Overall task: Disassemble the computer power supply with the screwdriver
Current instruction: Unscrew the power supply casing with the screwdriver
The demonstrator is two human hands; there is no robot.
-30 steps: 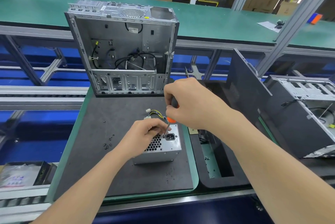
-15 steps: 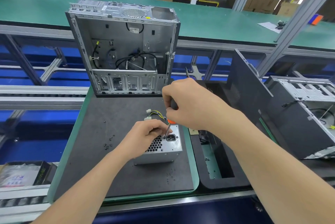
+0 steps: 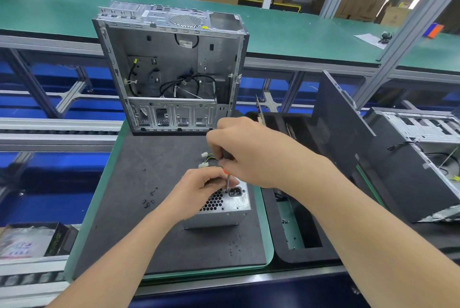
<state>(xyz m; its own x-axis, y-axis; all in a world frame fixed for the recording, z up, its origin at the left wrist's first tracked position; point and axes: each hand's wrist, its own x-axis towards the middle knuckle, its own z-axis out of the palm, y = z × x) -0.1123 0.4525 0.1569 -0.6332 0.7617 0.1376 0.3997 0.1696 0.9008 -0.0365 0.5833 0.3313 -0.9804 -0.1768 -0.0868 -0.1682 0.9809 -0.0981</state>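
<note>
You've got the screwdriver (image 3: pixel 227 181) tip down on the PSU (image 3: pixel 225 209), both hands on the job.

PSU sits on the dark mat (image 3: pixel 129 208), front-right part, vent grille + power socket face turned up. Your right hand (image 3: pixel 249 155) is clenched round the screwdriver handle from above, shaft nearly upright, tip just left of the socket. Your left hand (image 3: pixel 199 190) has fingers curled over the PSU's top edge, right beside the shaft; can't tell if they also touch it. PSU wires w/ white plugs (image 3: pixel 204 159) poke out behind your hands. Loose screws (image 3: pixel 149 199) lie on the mat to the left. Open PC case (image 3: pixel 169 71) stands upright at the mat's far edge.
</note>
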